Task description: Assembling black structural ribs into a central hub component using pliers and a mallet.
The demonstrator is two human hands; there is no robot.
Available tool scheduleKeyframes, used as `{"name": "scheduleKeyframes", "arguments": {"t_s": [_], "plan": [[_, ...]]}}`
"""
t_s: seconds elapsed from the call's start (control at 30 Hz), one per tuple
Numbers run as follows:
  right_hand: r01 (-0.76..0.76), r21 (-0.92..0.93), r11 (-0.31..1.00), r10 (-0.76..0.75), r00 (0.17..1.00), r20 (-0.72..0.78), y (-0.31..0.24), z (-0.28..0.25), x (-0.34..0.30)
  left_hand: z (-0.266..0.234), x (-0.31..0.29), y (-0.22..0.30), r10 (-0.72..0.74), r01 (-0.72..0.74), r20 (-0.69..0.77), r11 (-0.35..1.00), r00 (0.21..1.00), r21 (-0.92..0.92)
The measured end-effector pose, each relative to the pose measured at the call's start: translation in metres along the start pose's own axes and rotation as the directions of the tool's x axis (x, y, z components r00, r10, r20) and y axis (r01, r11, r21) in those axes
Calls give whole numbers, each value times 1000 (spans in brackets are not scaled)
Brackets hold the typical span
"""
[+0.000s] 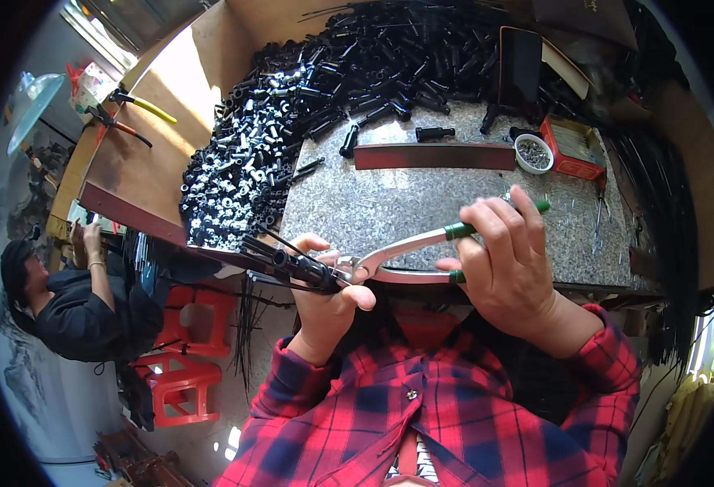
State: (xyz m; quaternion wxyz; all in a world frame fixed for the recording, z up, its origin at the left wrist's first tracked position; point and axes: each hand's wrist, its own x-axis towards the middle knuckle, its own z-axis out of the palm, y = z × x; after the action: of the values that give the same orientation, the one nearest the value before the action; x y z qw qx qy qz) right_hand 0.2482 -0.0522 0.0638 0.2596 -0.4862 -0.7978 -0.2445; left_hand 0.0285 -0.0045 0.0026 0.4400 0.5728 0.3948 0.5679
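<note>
My left hand (322,315) is closed around a black tubular part (298,268) with several thin black rods sticking out of it toward the left. My right hand (509,272) grips a pair of long-handled pliers (405,245), silver with green handle ends. The handles are spread apart. The pliers' jaws reach the near end of the black part beside my left thumb; whether they are closed on anything is too small to tell. Both hands are over the front edge of the speckled stone tabletop (454,195).
Black tubular parts (422,57) are heaped at the back, with small black and shiny pieces (239,178) at left. A dark red strip (434,157), a white cup (534,154), a red box (572,150) and a phone (520,69) lie behind. Another person (77,300) sits at left near red stools (182,390).
</note>
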Motion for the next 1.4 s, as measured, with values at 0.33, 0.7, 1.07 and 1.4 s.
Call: {"name": "scheduleKeyframes", "arguments": {"t_s": [0.33, 0.7, 1.07, 1.4], "plan": [[101, 306, 947, -171, 963, 210, -1, -5, -34, -13, 2, -4, 25, 71, 375, 968, 927, -241], [-930, 364, 45, -389, 319, 864, 3, -18, -25, -8, 14, -9, -10, 83, 475, 988, 880, -132], [-905, 425, 17, -452, 372, 811, 24, -18, -22, -1, 25, -9, 90, -67, 550, 996, 830, -63], [-721, 525, 453, -107, 540, 835, 10, -8, -18, 6, 18, -19, 48, 37, 417, 980, 907, -195]]}}
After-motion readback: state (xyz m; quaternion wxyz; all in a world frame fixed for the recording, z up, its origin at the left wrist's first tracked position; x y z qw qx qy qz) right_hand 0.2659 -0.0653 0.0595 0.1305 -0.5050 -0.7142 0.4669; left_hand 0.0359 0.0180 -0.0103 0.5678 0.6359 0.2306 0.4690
